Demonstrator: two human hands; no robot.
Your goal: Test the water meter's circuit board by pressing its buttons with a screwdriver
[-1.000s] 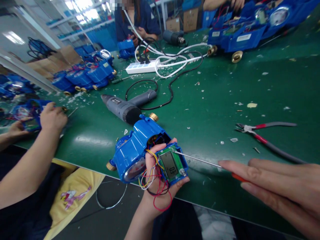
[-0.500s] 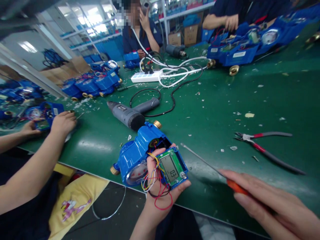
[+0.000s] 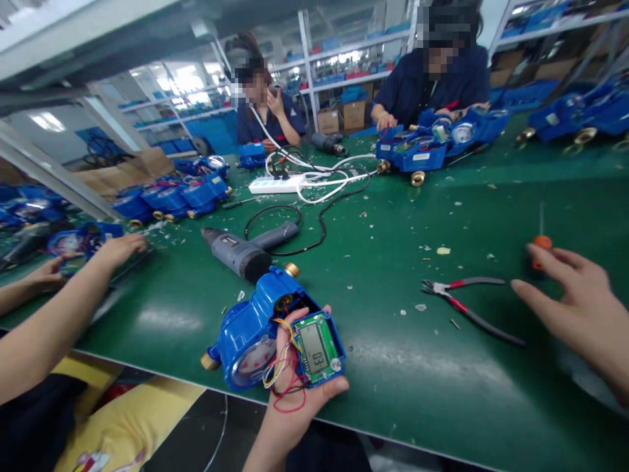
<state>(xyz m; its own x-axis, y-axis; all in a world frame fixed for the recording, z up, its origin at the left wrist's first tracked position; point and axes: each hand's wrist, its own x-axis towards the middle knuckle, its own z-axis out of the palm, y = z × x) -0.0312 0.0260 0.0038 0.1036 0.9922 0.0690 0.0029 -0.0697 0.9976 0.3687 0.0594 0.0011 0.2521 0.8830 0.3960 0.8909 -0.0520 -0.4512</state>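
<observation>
My left hand (image 3: 295, 400) is closed round a blue water meter (image 3: 248, 324) at the table's near edge. Its thumb rests beside the meter's green LCD board (image 3: 317, 344), and loose coloured wires (image 3: 280, 377) hang over the palm. My right hand (image 3: 584, 308) is out at the right, above the table. A screwdriver with an orange handle (image 3: 542, 244) stands upright at its upper fingertips, shaft pointing up, and it looks pinched there, though motion blurs it. Red-handled pliers (image 3: 466, 305) lie on the green table (image 3: 442, 387) between my two hands.
A grey electric driver (image 3: 240, 252) lies just behind the meter, its black cord running to a white power strip (image 3: 275, 185). A co-worker's arm (image 3: 73, 295) reaches in from the left. Blue meters sit at back left (image 3: 167, 196) and before two people opposite (image 3: 427, 144). Scraps litter the table.
My right hand has pulled the screwdriver away from the LCD board, out to the right and up, turning it upright. The view has tilted up. The meter stays in my left hand.
</observation>
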